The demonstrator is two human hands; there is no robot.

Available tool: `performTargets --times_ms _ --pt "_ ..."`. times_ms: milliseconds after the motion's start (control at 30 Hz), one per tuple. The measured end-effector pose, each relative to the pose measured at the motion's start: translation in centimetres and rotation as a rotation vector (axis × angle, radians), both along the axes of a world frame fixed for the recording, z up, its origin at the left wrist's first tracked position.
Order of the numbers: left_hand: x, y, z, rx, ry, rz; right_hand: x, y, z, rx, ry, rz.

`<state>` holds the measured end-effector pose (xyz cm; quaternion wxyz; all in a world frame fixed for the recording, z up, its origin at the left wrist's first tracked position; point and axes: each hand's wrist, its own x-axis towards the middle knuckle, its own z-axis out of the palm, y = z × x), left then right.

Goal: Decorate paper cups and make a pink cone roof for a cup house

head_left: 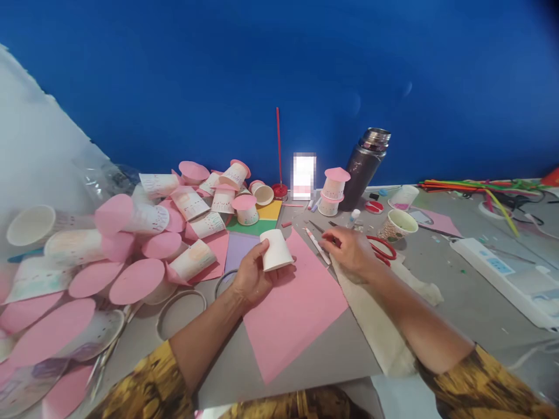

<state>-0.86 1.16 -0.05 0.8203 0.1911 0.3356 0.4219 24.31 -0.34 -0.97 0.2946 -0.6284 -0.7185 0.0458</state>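
A plain white paper cup (276, 251) is gripped in my left hand (255, 273), tilted, with the fingers curled beneath it. Under the cup lies a pink sheet of paper (288, 323). My right hand (349, 251) hovers low over the table to the right of the cup, its fingers bent and drawn together; whether something small is between them is hidden. Close by its fingertips lies a white pen (317, 245). Scissors with red handles (384, 249) are partly covered by that hand. A pale cloth (369, 317) stretches below the right wrist.
Decorated paper cups with pink discs (192, 203) pile up at left. Two stacked cups with a pink cone (335, 189) stand near a dark thermos flask (365, 169). A patterned cup (397, 226), a power strip (506, 273) and coloured pipe cleaners (476, 187) are at right. A blue wall (218, 75) rises behind.
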Motion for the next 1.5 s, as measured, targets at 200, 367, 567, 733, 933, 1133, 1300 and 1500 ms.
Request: performTargets --times_ms 200,367,567,733,933,1133,1300,1500 --pt "0.0 0.1 -0.5 0.011 -0.004 0.014 -2.9 0.4 -0.4 -0.165 -0.280 -0.063" --pt "0.0 0.1 -0.9 0.027 -0.066 -0.018 -2.7 0.6 0.0 -0.128 -0.065 -0.107" --pt "-0.3 0.3 -1.2 -0.017 -0.072 -0.014 -1.4 -0.9 1.3 -0.150 0.874 0.080" --pt "-0.5 0.5 -1.1 -0.033 -0.126 -0.074 -2.0 -2.6 2.0 -0.252 1.119 0.305" --pt "-0.4 0.2 -0.6 -0.015 -0.102 -0.107 -3.8 -4.7 2.5 0.012 0.901 0.189" --pt "-0.2 0.2 -0.7 -0.056 -0.082 -0.113 -4.3 -5.6 2.7 0.045 0.947 0.194" --pt "-0.1 0.2 -0.8 -0.073 -0.084 -0.106 -5.0 -6.2 2.7 0.075 0.836 0.165" --pt "-0.1 0.0 -1.0 -0.005 -0.058 -0.119 -4.7 -6.6 2.1 0.160 0.675 0.347"
